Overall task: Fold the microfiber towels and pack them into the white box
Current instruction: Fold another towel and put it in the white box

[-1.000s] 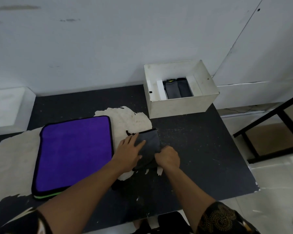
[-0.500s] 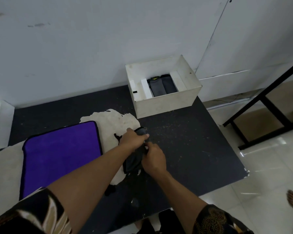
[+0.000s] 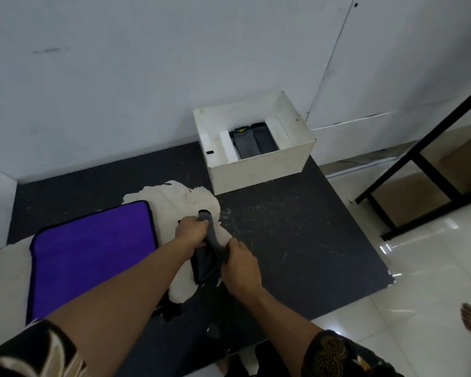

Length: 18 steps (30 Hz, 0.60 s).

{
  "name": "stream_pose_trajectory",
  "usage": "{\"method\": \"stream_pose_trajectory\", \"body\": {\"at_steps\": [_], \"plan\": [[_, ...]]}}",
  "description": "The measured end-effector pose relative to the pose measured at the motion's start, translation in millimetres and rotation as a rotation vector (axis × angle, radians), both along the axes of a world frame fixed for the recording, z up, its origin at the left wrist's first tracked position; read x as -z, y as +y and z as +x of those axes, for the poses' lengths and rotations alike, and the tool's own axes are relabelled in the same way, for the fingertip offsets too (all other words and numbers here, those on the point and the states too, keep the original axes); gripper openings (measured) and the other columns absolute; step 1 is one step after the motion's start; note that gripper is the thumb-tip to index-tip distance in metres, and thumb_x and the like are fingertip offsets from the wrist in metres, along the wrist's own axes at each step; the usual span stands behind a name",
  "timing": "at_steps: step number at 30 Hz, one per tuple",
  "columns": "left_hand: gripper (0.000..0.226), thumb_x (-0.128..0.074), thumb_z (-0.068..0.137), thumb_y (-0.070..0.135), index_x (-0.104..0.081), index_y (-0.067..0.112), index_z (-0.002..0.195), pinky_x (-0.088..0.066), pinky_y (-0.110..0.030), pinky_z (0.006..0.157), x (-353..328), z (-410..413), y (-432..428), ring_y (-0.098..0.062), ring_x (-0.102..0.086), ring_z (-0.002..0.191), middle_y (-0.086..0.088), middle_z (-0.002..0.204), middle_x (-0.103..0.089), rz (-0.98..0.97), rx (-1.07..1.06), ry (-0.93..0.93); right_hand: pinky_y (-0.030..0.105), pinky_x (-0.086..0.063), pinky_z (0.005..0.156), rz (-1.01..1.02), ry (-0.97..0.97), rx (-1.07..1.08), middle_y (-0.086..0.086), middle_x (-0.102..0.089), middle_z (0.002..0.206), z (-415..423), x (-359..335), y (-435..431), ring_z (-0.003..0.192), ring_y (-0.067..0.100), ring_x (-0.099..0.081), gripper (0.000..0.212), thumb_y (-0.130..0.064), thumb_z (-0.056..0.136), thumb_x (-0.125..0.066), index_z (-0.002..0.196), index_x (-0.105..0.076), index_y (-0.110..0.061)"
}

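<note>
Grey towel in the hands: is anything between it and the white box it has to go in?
Nothing visible does. Only black tabletop lies between the folded dark grey microfiber towel, held by the left hand and right hand, and the open white box. The purple towel lies leftward.

A single wide-angle camera worn on the person's head looks forward and steeply down from the near edge of the dark worn surface (image 3: 283, 240), close above it, taking in the open white rectangular box (image 3: 259, 170) at the far side, the pale wall (image 3: 147, 77) beyond and the glossy tiled floor (image 3: 419, 295) to the right.
</note>
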<state>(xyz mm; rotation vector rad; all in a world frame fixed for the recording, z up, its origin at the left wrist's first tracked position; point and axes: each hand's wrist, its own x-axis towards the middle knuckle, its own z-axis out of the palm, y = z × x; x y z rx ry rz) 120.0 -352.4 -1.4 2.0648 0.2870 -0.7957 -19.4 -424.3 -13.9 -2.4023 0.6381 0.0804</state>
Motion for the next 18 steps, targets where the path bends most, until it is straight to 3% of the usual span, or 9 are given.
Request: {"method": "stream_pose_trajectory", "body": {"at_steps": [3, 8, 12, 18], "plan": [[0.016, -0.054, 0.095, 0.017, -0.063, 0.006, 0.102, -0.055, -0.05, 0.09, 4.6, 2.4, 18.8, -0.034, -0.062, 0.101, -0.019, 0.109, -0.066, -0.009, -0.026, -0.006, 0.025, -0.037, 0.067, -0.11, -0.033, -0.112, 0.007, -0.056, 0.103, -3.7, 4.5, 7.0, 0.087, 0.023, -0.056, 0.02, -0.008, 0.086, -0.061, 0.102, -0.051, -0.015], [0.009, -0.058, 0.091, 0.011, -0.066, 0.007, 0.089, -0.056, -0.049, 0.087, 11.4, 5.3, 38.8, -0.034, -0.064, 0.096, -0.018, 0.098, -0.067, -0.016, -0.065, -0.005, 0.03, -0.046, 0.057, -0.29, -0.036, -0.332, 0.005, -0.057, 0.084, -11.3, 7.7, 17.9, 0.069, 0.019, -0.053, 0.042, -0.014, 0.057, -0.081, 0.092, -0.059, -0.017], [0.013, -0.064, 0.089, 0.015, -0.061, 0.02, 0.078, -0.059, -0.046, 0.082, 17.8, 9.4, 40.1, -0.027, -0.065, 0.088, -0.01, 0.094, -0.067, -0.014, -0.093, -0.026, 0.035, -0.047, 0.066, -0.368, -0.081, -0.418, 0.004, -0.056, 0.09, -13.6, 13.2, 21.2, 0.077, 0.022, -0.053, 0.041, -0.025, 0.063, -0.076, 0.099, -0.058, -0.021], [0.015, -0.066, 0.087, 0.028, -0.067, 0.014, 0.082, -0.06, -0.041, 0.072, 23.1, 5.0, 36.2, -0.025, -0.066, 0.079, -0.005, 0.081, -0.068, 0.143, -0.022, -0.169, 0.036, -0.043, 0.067, -0.401, -0.144, -0.489, 0.002, -0.056, 0.093, -16.0, 20.2, 25.5, 0.078, 0.022, -0.05, 0.026, -0.025, 0.074, -0.067, 0.099, -0.061, -0.024]]}}
